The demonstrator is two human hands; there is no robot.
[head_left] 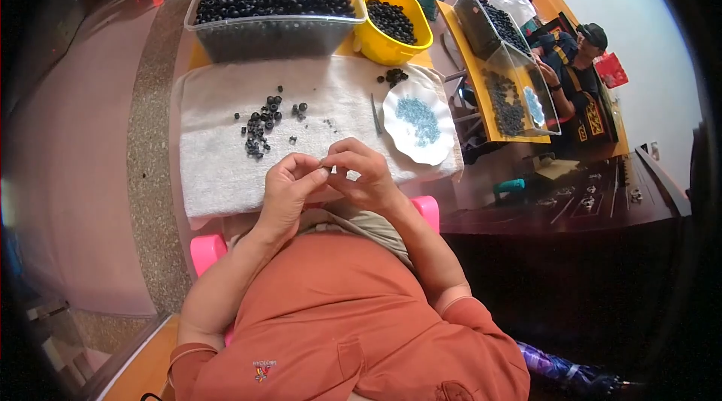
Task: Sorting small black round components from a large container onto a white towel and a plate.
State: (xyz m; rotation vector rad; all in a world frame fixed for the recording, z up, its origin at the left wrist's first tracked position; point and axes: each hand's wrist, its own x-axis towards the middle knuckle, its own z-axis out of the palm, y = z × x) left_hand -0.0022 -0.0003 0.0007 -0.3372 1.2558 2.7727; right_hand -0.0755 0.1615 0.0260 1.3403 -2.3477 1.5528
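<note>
My left hand (290,189) and my right hand (362,177) meet over the near edge of a white towel (218,153). Their thumbs and fingertips are pinched together, closed on something too small to make out. Beyond them on the towel lies a loose group of black round pieces (258,127), some with holes, and a few tiny dark bits. To the right, a white scalloped plate (438,151) carries a spread of tiny light-blue pieces (418,119). A thin, pointed dark tool (376,113) lies beside the plate.
A clear tub (274,41) heaped with black pieces and a yellow basin (391,53) stand at the far edge. More black pieces (392,77) sit near the plate. Another person (568,62) works at right beside clear bins (519,70). A pink seat (207,252) is under me.
</note>
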